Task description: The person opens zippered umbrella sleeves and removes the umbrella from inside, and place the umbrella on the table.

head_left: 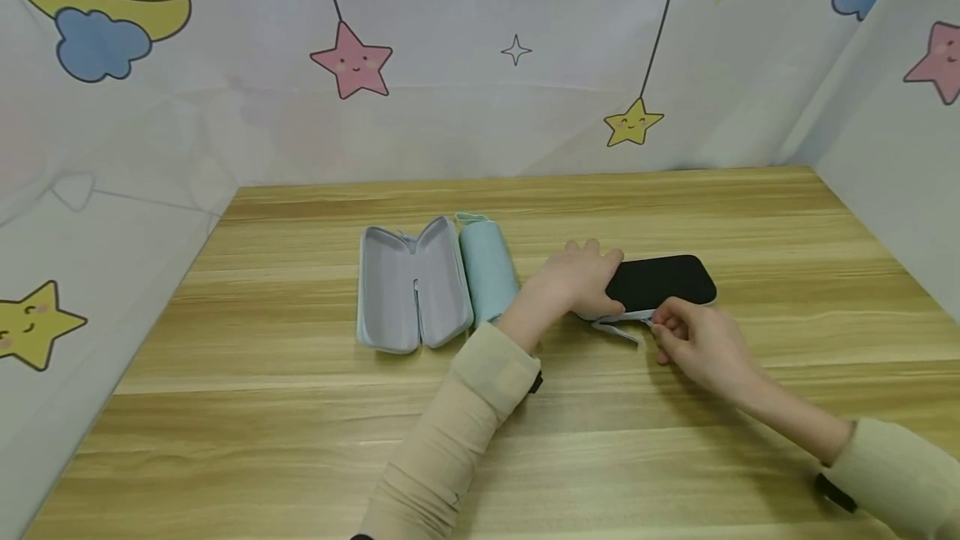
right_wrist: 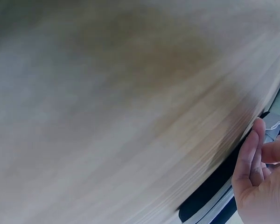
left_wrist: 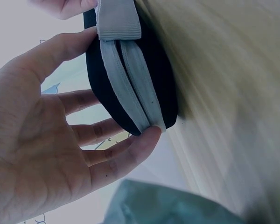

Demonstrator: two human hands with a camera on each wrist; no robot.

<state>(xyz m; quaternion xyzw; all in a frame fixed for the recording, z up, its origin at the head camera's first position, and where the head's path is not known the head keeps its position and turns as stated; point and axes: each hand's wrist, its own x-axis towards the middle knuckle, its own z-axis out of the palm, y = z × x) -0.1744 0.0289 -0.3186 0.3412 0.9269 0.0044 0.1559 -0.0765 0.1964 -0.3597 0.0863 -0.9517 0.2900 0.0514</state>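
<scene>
A black zip case (head_left: 660, 282) with a pale grey zipper (left_wrist: 130, 79) lies on the right half of the table. My left hand (head_left: 581, 277) grips its left end, thumb on the near side and the other fingers on the far side. At the near edge, the fingertips of my right hand (head_left: 701, 340) pinch the zipper pull, which they mostly hide. A grey fabric strap (head_left: 618, 332) sticks out from the zipper side between my hands. In the right wrist view, a grey tab (right_wrist: 272, 122) shows beside my right fingertips.
Left of my hands, an opened pale blue case (head_left: 390, 290) with a grey lining stands on the wooden table (head_left: 262, 407). Against its right side lies a light teal rounded case (head_left: 487, 265) with a loop at its far end. A printed cloth (head_left: 450, 132) hangs behind the table.
</scene>
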